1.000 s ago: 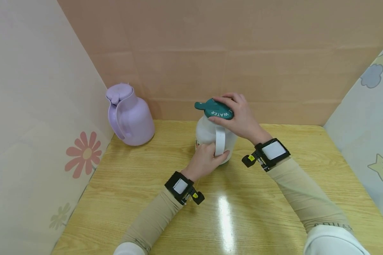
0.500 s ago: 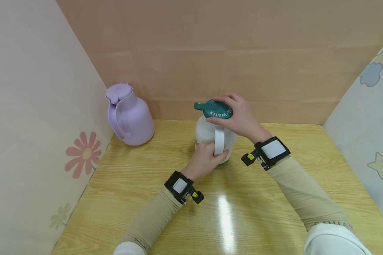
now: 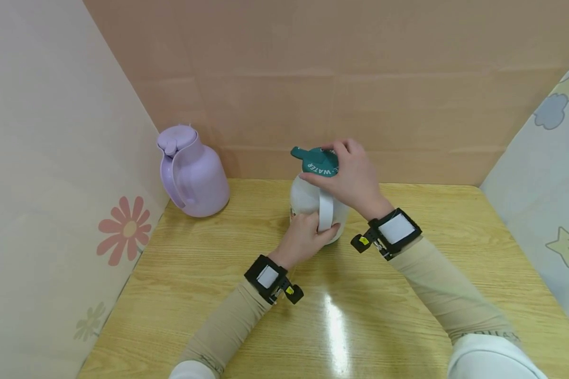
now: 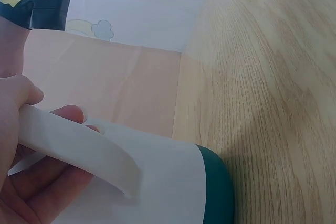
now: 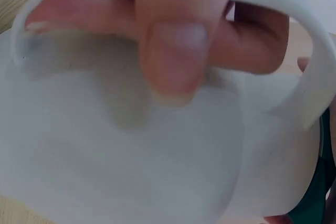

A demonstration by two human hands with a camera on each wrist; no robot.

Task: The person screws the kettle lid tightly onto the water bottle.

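A white jug with a dark green lid and a green base stands on the wooden table near the back wall. My left hand grips its white handle, fingers curled through the loop; the left wrist view shows the handle in my fingers and the green base. My right hand grips the lid from above, fingers wrapped round its rim. The right wrist view shows the jug body close up, with fingers through the handle.
A lilac jug with a lid and handle stands at the back left corner. Panels close the table on the left, back and right, with flower, cloud and star prints.
My right hand has turned on the lid; the spout now points more to the back and the lettering has rotated. The right wrist has swung left. The left hand keeps its hold on the handle.
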